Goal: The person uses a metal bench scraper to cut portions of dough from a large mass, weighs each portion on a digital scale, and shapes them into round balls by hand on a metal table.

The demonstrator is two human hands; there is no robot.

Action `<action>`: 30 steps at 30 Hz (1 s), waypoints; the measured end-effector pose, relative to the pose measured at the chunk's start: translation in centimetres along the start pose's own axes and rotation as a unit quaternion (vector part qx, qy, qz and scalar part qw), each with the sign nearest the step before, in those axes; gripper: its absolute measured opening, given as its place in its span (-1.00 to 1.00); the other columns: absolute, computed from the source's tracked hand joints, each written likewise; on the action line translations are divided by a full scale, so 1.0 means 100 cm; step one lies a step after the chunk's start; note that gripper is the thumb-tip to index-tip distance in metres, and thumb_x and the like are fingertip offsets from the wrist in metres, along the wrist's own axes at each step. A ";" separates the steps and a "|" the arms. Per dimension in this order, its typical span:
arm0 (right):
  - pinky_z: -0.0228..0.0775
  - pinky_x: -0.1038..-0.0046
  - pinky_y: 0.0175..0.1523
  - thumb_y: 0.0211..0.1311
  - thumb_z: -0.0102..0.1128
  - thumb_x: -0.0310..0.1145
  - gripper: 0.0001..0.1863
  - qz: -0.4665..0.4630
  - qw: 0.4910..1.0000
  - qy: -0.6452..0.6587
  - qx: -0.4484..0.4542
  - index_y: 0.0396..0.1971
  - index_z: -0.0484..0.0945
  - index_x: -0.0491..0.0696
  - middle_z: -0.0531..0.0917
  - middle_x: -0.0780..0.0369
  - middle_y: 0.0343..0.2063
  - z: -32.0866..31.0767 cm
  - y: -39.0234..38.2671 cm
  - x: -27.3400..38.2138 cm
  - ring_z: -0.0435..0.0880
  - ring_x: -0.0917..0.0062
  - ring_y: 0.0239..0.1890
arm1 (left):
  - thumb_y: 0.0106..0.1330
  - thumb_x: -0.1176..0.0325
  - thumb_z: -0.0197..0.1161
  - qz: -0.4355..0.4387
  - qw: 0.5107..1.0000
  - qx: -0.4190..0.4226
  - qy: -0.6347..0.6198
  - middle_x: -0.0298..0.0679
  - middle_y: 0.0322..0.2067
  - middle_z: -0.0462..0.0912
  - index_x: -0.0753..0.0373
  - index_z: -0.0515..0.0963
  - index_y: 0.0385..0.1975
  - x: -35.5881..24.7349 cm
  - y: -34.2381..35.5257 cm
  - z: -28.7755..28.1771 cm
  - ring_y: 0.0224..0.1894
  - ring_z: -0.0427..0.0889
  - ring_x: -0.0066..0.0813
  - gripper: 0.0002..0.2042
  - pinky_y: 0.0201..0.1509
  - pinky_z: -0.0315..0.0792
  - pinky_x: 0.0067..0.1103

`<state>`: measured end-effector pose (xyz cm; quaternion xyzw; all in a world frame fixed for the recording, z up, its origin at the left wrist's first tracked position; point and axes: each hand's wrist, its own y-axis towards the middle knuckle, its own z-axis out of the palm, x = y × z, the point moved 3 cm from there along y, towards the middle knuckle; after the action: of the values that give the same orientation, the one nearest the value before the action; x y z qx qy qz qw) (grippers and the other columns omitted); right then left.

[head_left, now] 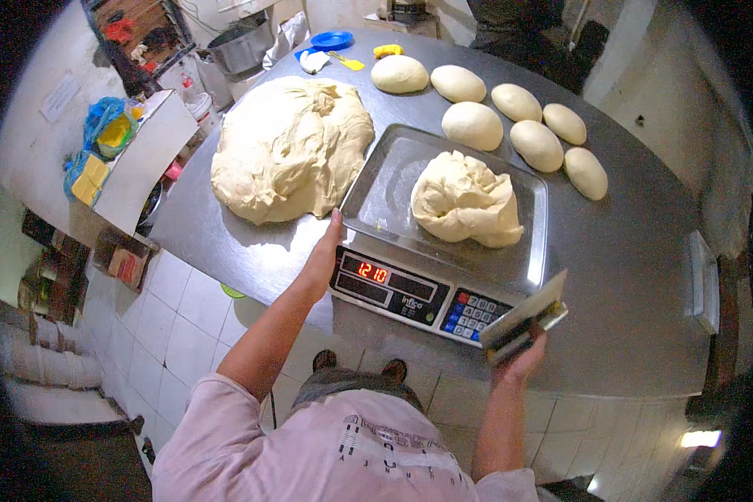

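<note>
Partly hidden, the right hand (523, 360) grips a scraper (523, 320); how far the left hand (320, 263) closes is unclear.

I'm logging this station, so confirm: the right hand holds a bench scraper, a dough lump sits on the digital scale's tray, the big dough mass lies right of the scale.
One error: the big dough mass lies left of the digital scale, as the head view shows. The rest stands: the right hand holds a bench scraper, a dough lump sits on the tray.
</note>
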<state>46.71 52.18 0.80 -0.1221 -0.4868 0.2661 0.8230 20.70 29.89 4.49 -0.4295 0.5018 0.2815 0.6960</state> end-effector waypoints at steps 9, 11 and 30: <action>0.38 0.33 0.02 0.24 -0.08 -0.10 -0.55 -0.157 0.980 0.097 0.078 0.00 0.40 -0.10 0.57 0.14 -0.15 -0.035 -0.001 0.027 0.52 0.33 -0.07 | 0.09 0.09 0.32 0.406 0.632 -0.309 0.584 -0.05 0.17 0.33 0.09 0.52 0.00 -0.041 0.038 -0.136 0.25 0.15 0.16 -0.53 0.26 0.09 -0.07; 0.42 0.37 -0.06 0.24 -0.04 -0.14 -0.58 -0.215 0.967 0.081 0.109 -0.03 0.41 -0.11 0.58 0.17 -0.18 -0.105 0.009 0.018 0.55 0.37 -0.12 | 0.04 -0.02 0.34 0.383 0.634 -0.293 0.604 -0.08 0.26 0.16 -0.03 0.42 0.12 -0.056 0.043 -0.139 0.30 -0.02 0.23 -0.40 0.26 0.00 0.05; 0.45 0.28 0.00 0.04 0.09 -0.63 -0.16 -0.410 0.600 -0.508 0.462 0.34 0.04 0.22 0.58 -0.07 -0.14 0.322 -0.169 -0.137 0.61 0.11 -0.12 | -0.04 0.61 0.06 0.271 0.901 -0.150 0.303 0.10 -0.25 0.60 0.32 0.49 -0.08 0.004 0.000 -0.264 -0.16 0.60 0.02 -0.58 -0.04 0.45 -0.35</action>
<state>18.95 28.67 14.50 0.6418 -0.6372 0.1096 0.4125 8.73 6.61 0.74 -0.4409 0.7372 0.3876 0.3344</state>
